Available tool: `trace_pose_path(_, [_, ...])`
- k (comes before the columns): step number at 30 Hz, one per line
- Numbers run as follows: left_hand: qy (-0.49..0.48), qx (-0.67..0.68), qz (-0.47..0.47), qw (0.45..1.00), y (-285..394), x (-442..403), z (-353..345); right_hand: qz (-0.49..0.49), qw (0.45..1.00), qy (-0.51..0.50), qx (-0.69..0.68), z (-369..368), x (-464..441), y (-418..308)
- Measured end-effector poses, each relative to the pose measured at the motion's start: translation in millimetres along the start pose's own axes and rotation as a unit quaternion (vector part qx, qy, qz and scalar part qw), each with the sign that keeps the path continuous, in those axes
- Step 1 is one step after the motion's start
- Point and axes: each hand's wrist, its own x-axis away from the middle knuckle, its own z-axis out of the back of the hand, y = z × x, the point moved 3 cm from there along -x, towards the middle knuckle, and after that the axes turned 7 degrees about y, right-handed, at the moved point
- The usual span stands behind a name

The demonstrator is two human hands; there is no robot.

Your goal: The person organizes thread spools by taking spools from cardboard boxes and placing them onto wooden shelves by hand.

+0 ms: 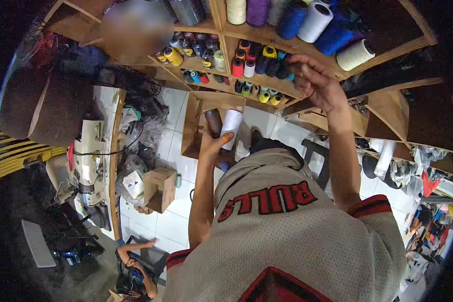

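My left hand (pixel 215 143) is closed around a white thread cone (pixel 231 126), its thumb lying across the lower end. A dark brown thread cone (pixel 214 122) sits right beside the white one, against my fingers; whether I grip it too is hard to see. Both cones are over an open cardboard box (pixel 189 128) on the floor. My right hand (pixel 317 83) is raised at the shelf's right part, fingers apart and curved, with nothing visible in it. Closest to its fingertips are dark thread cones (pixel 272 68) on the middle shelf.
A wooden shelf (pixel 299 48) holds many coloured thread cones, with large ones (pixel 314 22) on top. On the left stand a sewing machine (pixel 90 161) and a small cardboard box (pixel 159 189). Another person's arm (pixel 136 246) shows at lower left. Plastic bags (pixel 402 168) hang at right.
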Motion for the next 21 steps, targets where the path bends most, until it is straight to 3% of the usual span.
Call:
trace_pose_path(7, [0.028, -0.012, -0.033, 0.999, -12, -8, 18, 0.080, 0.985, -0.025, -0.154, 12, -2, -25])
trace_pose_path(11, [0.014, 0.011, -0.056, 0.998, 0, 0, 14, 0.126, 0.982, 0.031, -0.138, 25, -7, -36])
trace_pose_path(14, [-0.030, -0.095, -0.029, 0.995, -4, -6, 18, 0.136, 0.984, 0.033, -0.113, 18, -11, -37])
trace_pose_path(15, [-0.024, -0.054, -0.020, 0.998, -4, -4, 18, 0.139, 0.984, 0.048, -0.100, 12, -11, -36])
trace_pose_path(17, [-0.012, 0.029, -0.003, 1.000, -4, 2, 14, 0.138, 0.983, 0.068, 0.104, -10, -10, -22])
trace_pose_path(18, [0.010, 0.058, 0.064, 0.996, -4, 6, 12, 0.134, 0.959, 0.072, 0.238, -17, -9, -9])
trace_pose_path(19, [-0.001, 0.075, 0.102, 0.992, -8, 6, 11, 0.127, 0.918, 0.074, 0.368, -23, -8, 5])
trace_pose_path(21, [-0.022, 0.107, 0.181, 0.977, -18, 7, 11, 0.111, 0.760, -0.066, 0.637, -39, -4, 42])
